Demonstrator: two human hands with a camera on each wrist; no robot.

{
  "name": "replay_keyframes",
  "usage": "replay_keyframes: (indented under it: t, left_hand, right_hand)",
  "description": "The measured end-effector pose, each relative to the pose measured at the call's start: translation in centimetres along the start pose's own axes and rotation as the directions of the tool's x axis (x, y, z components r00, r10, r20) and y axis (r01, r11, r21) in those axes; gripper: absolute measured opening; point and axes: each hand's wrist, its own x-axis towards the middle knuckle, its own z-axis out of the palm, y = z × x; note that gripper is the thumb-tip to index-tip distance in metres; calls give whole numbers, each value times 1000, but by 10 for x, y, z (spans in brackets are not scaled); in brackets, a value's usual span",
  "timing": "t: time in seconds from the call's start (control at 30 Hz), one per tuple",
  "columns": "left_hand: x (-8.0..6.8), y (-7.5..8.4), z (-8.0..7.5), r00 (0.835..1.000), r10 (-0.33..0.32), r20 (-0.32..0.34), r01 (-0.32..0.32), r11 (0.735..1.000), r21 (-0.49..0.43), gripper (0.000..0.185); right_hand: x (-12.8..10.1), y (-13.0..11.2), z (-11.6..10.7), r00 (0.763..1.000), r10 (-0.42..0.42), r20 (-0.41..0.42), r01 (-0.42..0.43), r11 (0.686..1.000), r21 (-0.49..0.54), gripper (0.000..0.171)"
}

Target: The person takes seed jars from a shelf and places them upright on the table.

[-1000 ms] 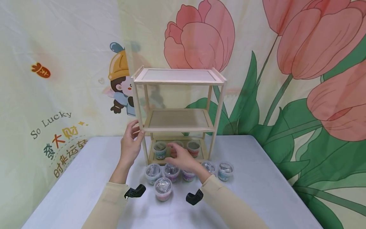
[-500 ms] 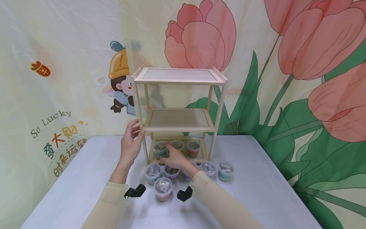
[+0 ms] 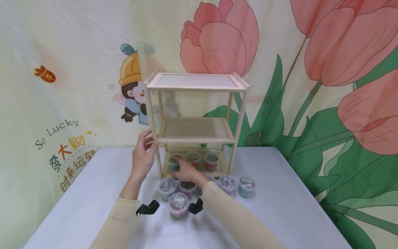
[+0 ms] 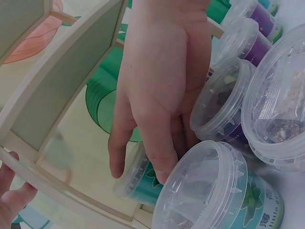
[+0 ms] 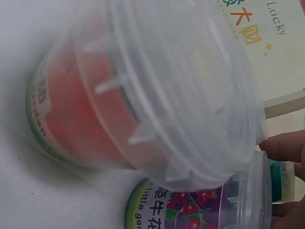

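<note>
Green-labelled tub [image 3: 173,164] on the rack's [image 3: 196,89] bottom shelf, touched by the right hand [image 3: 184,171] with relaxed fingers. Left hand [image 3: 142,155] curled around the rack's front post. Purple tub [image 5: 190,210] on the bench [image 3: 289,207] lettered "little gar…"; backdrop reading "So Lucky".

The rack [image 3: 195,83] is pale wood; the tubs [image 3: 178,204] are clear with teal, purple and red labels; the table [image 3: 280,193] is lavender-white.
</note>
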Motion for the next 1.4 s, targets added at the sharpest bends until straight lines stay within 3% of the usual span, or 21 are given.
replay_keyframes:
  t: [0.3,0.67,0.83,1.13,1.4]
  left_hand:
    - [0,3,0,1000,-2,-1,2,1000,-6,52]
    - [-1,-1,-1,1000,-10,-3,10,1000,-6,51]
    - [0,-2,0,1000,-1,-5,1,1000,8,51]
    - [2,-1,1,1000,3,-6,-3,1000,7,51]
    - [2,-1,0,1000,-5,-7,5,1000,-1,51]
  right_hand:
    - [7,1,6,997,-56,-56,51,995,-91,68]
    - [8,2,17,978,-102,-180,81,990,-119,53]
    - [8,1,18,975,-98,-197,80,992,-95,51]
    - [-7,-3,-1,974,-137,-180,142,990,14,49]
    - [-26,2,-24,958,-210,-196,214,977,-1,49]
